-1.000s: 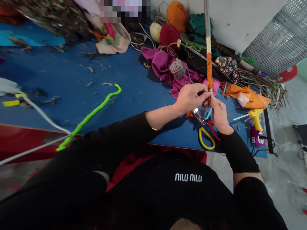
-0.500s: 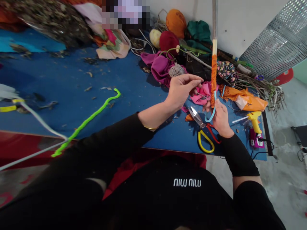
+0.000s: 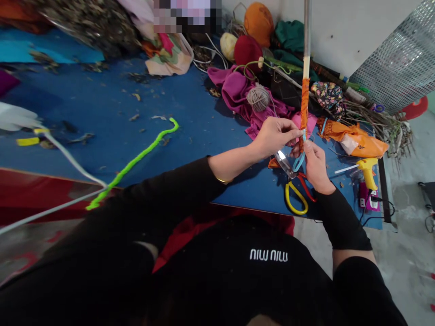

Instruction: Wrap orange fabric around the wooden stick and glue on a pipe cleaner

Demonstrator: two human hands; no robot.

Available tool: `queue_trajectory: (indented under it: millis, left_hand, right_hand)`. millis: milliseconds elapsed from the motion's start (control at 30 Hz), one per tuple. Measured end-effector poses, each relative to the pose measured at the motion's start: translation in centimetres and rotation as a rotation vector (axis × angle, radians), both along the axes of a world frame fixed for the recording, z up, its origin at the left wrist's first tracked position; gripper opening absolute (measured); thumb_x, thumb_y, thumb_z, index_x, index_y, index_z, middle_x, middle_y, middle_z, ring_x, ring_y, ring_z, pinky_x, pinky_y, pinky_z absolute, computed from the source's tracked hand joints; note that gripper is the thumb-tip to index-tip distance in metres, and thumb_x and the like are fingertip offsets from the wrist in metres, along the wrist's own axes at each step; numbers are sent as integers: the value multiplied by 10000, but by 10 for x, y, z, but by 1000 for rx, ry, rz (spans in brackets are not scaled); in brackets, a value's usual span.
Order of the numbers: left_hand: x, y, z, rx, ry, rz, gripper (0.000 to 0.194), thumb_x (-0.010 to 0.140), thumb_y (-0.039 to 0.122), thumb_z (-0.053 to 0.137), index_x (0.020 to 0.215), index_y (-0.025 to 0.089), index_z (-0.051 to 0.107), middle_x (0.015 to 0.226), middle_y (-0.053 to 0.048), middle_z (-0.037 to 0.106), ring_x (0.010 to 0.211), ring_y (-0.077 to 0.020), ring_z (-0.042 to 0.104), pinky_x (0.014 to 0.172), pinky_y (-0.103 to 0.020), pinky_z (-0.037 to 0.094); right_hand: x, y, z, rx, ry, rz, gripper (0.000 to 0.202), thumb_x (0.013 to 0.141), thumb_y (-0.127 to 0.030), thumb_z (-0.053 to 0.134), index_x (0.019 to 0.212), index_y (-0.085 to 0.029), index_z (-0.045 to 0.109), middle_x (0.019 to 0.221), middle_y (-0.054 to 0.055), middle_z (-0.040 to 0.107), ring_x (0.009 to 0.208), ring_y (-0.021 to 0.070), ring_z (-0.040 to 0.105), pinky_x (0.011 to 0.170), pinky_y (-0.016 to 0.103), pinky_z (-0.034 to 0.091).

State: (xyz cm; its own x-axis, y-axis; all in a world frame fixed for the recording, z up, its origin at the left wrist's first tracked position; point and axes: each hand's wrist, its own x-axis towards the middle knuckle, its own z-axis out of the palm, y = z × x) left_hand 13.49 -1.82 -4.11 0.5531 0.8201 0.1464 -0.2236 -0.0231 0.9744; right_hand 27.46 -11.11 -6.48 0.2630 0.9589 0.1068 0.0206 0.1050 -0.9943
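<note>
A stick (image 3: 306, 68) stands upright, its lower part wrapped in orange cloth (image 3: 305, 102). My right hand (image 3: 316, 166) is closed around its lower end, thumb pressed on a light blue pipe cleaner (image 3: 299, 162) that loops below. My left hand (image 3: 274, 137) pinches the pipe cleaner against the front of the orange cloth; its other fingers are partly hidden. Under my hands lie scissors (image 3: 296, 197) with one yellow and one red handle, blades partly covered by my left hand. Pink cloth (image 3: 307, 121) lies behind the stick.
A bright green pipe cleaner (image 3: 139, 156) lies left on the blue table (image 3: 112, 104). A yellow glue gun (image 3: 369, 174) stands right beside an orange cloth bundle (image 3: 360, 140). Purple cloth (image 3: 234, 90), grey yarn (image 3: 258, 97) and twigs (image 3: 384, 124) are heaped behind. White cord (image 3: 73, 160) crosses the left edge.
My left hand has moved right to the stick and now pinches the light blue pipe cleaner there. My right hand keeps its hold. The view has shifted slightly.
</note>
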Motion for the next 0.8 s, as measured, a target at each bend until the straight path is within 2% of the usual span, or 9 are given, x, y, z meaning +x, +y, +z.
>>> queue_trajectory:
  millis: [67,133,200,300,433,567,667,800]
  left_hand:
    - [-1,4,1,-51,0,-18,362,975,69,708,622,133,664,550,26,631,474,-50,578,508,-150,458]
    - [-2,10,1,-135,2,0,369,1046,178,675,682,135,718,592,7,670,483,-51,583,498,-151,451]
    - [-4,15,-1,-188,-7,50,388,1086,337,666,759,147,753,663,-16,722,498,-61,604,475,-161,437]
    - [-5,19,-3,-143,-32,100,362,1032,475,753,854,161,769,795,-44,785,547,-76,654,465,-172,435]
    - [-4,19,-7,-78,-51,154,314,981,440,831,862,157,763,799,-38,790,588,-92,687,493,-175,460]
    - [-2,20,-9,-132,-40,190,323,1001,417,812,837,144,759,783,-33,787,605,-89,693,539,-179,500]
    - [-4,23,-6,-144,-41,194,325,1033,460,764,920,156,780,838,-37,800,653,-96,714,569,-187,529]
    - [-9,25,0,-135,-47,146,301,1101,440,662,1019,180,789,879,-35,790,663,-94,708,564,-189,520]
  right_hand:
    - [0,0,2,-33,73,9,559,861,-785,736,756,-236,721,678,-28,648,657,136,628,680,303,549]
    - [1,1,3,-42,85,1,577,872,-806,701,752,-242,709,651,-30,622,656,146,627,677,310,549]
    - [0,0,5,-15,19,-8,571,889,-798,685,745,-246,701,653,-28,622,660,149,621,691,314,546]
    - [-2,-2,8,26,-183,-1,567,925,-778,649,734,-245,694,673,-20,642,659,149,601,702,315,517]
    - [-6,-6,10,19,-485,-31,566,1011,-700,554,687,-241,621,647,-14,596,645,149,545,685,322,428]
    - [-8,-9,8,63,-682,-108,559,1034,-646,546,644,-246,523,630,-17,525,657,159,484,738,349,400]
    - [-6,-10,4,94,-627,-83,603,1011,-756,515,700,-248,607,701,10,617,729,189,563,840,380,457]
    - [-3,-10,1,119,-342,-66,710,963,-878,443,885,-250,763,916,68,764,944,249,704,939,411,537]
